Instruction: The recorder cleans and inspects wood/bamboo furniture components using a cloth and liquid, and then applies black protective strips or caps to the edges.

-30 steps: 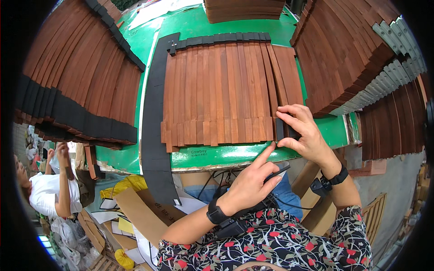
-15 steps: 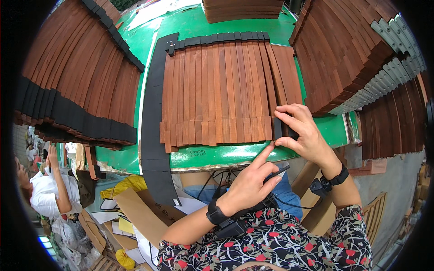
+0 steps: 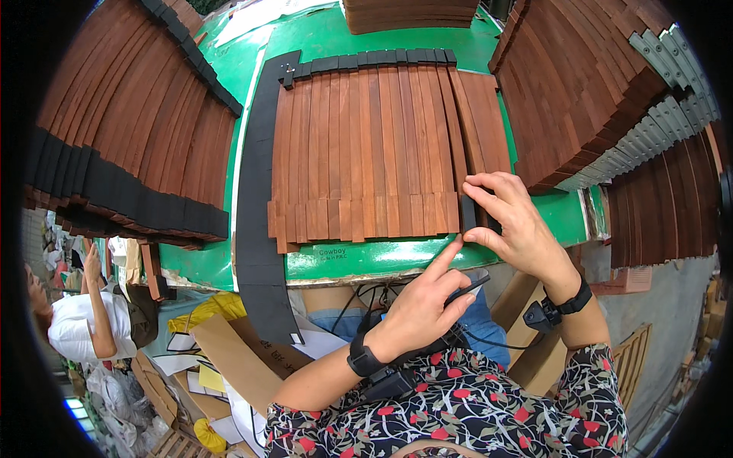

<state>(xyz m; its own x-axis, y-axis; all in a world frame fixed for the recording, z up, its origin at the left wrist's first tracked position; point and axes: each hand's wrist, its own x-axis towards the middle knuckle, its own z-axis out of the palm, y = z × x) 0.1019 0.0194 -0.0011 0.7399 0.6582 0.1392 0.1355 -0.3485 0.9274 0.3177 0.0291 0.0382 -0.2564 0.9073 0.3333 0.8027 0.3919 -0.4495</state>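
Observation:
A row of reddish-brown wooden slats [image 3: 363, 145] lies side by side on the green table, their far ends capped with black pieces [image 3: 382, 59]. At the row's right end, my right hand [image 3: 519, 221] closes its thumb and fingers on a black piece [image 3: 468, 211] at a slat's near end. My left hand [image 3: 424, 309] reaches its index finger up to the lower end of that piece. Between its thumb and other fingers it pinches a thin, flat black strip [image 3: 467, 290]. A long black band [image 3: 261, 206] with cross lines runs left of the slats and hangs over the table's front edge.
Tall stacks of slats stand at the left [image 3: 153, 122] and right [image 3: 573, 99], the right one with grey metal plates [image 3: 641, 137]. Another stack [image 3: 412, 15] is at the back. Open cardboard boxes [image 3: 237, 359] sit below the table. A person in white [image 3: 92, 324] is at far left.
Both hands keep practically the same pose on the black piece and strip. The whole view has shifted very slightly.

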